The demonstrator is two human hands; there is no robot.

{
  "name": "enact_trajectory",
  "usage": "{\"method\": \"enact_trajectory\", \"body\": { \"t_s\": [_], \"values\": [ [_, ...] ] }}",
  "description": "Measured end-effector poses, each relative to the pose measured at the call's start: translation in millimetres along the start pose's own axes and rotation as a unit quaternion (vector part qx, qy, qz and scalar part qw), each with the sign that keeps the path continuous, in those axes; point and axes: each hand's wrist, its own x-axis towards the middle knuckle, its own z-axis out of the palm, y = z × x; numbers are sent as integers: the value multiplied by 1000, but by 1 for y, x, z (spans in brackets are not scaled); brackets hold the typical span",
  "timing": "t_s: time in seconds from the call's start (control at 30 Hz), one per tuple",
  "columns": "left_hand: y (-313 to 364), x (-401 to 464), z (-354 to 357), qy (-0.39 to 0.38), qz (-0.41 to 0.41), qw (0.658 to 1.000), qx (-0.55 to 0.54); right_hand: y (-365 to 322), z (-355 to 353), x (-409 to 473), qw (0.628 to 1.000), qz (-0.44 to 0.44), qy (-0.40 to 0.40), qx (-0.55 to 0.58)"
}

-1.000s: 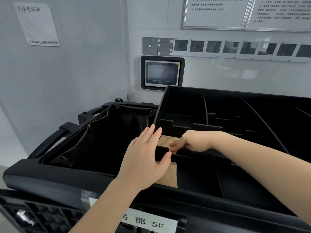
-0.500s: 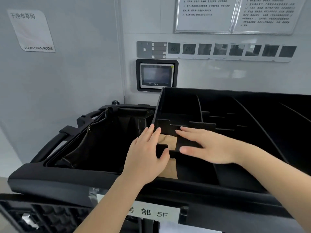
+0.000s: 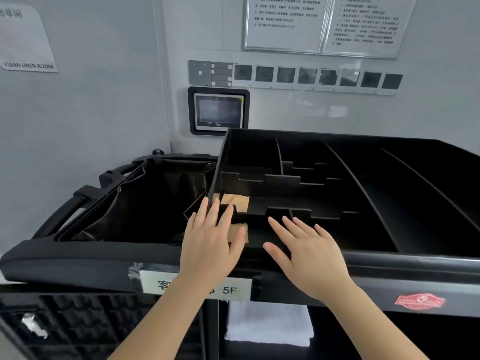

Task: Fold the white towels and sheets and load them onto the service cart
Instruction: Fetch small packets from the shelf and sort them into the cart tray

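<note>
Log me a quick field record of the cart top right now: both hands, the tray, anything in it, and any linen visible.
left hand: fingers straight, resting on the tray's left wall and divider, no grip
right hand: fingers spread, over the front compartments, holding nothing; contact unclear
black plastic divided tray: on cart top, compartments mostly bare
tan cardboard piece: in the left compartments, beside the left hand
black fabric bag: left of tray, open
folded white towel: on the shelf under the tray

A left hand (image 3: pixel 210 245) covers part of the cart's white label (image 3: pixel 235 289) and brown card (image 3: pixel 235 203); wall notices (image 3: pixel 283 22) stay illegible, and the "Clean Linen Room" sign (image 3: pixel 26 42) is cropped left.
</note>
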Motion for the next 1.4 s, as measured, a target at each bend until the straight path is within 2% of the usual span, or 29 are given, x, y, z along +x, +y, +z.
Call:
{"method": "enact_trajectory", "body": {
  "t_s": [0.23, 0.43, 0.57, 0.73, 0.87, 1.0, 1.2, 1.4],
  "values": [
    [-5, -1, -1, -15, 26, 1000, -1, -16, -8, -16, 997, 69, 16, -25],
    [4, -29, -12, -6, 112, 989, -95, -36, -24, -77, 981, 188, 45, 0],
    [43, -66, -21, -36, 210, 966, -148, -43, -42, -150, 959, 275, 73, 3],
    [122, -130, -27, -103, 320, 915, -224, -38, -61, -268, 900, 427, 90, -8],
    [194, -199, -35, -155, 401, 857, -284, -42, -71, -377, 836, 542, 86, -26],
    [265, -288, -54, -207, 494, 783, -316, -62, -81, -494, 752, 651, 99, -33],
    [348, -451, -110, -289, 622, 633, -359, -135, -98, -668, 609, 779, 132, -68],
    [391, -635, -193, -313, 727, 486, -371, -242, -120, -831, 451, 876, 141, -100]
  ]
}}
